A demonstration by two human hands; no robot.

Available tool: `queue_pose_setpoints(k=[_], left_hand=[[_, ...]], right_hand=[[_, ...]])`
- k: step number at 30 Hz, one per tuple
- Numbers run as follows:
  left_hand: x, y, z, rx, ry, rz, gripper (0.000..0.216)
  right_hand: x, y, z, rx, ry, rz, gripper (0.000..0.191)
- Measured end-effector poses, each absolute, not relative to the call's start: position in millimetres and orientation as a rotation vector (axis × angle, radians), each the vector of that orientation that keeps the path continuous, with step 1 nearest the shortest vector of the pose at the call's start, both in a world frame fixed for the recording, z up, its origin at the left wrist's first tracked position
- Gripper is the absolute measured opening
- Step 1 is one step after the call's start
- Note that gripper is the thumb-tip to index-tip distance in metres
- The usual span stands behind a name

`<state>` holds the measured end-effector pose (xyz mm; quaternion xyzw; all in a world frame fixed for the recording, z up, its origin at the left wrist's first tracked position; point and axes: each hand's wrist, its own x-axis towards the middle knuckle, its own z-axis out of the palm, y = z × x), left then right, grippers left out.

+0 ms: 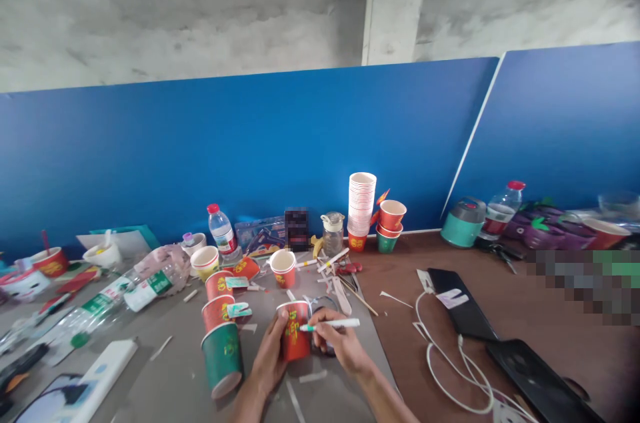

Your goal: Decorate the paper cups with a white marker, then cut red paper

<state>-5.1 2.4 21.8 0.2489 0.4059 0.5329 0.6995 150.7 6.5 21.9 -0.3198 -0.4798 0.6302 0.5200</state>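
Note:
My left hand point(269, 357) is wrapped around the left side of a red paper cup point(298, 343) with gold lettering, which stands upright. In my right hand point(342, 344) is a white marker point(346, 323), pinched near its green front end. Its tip is at the cup's front; whether it touches the surface I cannot tell. Left of my hands, a green paper cup point(221, 355) lies in line with two red cups, the nearer one point(217, 311) against it. Green-and-white cut paper pieces point(239, 310) stick out beside them. Behind the right hand lies something dark and round, partly hidden.
At the back stand a tall stack of paper cups point(362, 203), a glass jar point(333, 234) and a water bottle point(221, 231). Phones point(463, 303) and a white cable point(425, 359) lie right. Plastic bottles point(103, 303) and a white device point(107, 376) lie left. A blue partition point(300, 143) rises behind.

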Motion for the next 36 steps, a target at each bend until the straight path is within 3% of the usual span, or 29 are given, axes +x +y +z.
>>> queue_pose_setpoints(k=[4,9,15,20,26,32,36], left_hand=[[-5.8,4.0,17.8,0.554,0.943,1.209,0.039],[-5.3,3.3,19.5,0.565,0.919,1.196,0.039],[-3.5,1.1,25.3,0.574,0.964,1.208,0.041],[-2.8,1.0,27.6,0.573,0.947,1.194,0.048],[-4.5,3.1,18.2,0.536,1.008,1.205,0.043],[-4.2,0.7,24.9,0.560,0.961,1.195,0.046],[-3.3,-0.1,25.9,0.540,0.995,1.209,0.049]], right_hand=[[152.4,7.2,22.4,-0.805,-1.105,1.414,0.033],[153.0,6.9,18.6,-0.742,-1.232,1.552,0.032],[154.7,9.1,21.0,-0.812,-1.089,1.388,0.030],[153.7,8.6,13.6,-0.730,-1.217,1.570,0.030],[155.7,12.5,17.0,-0.818,-1.050,1.358,0.026],[154.6,11.3,15.2,-0.794,-1.087,1.540,0.026],[154.6,13.4,15.2,-0.805,-1.032,1.392,0.029]])
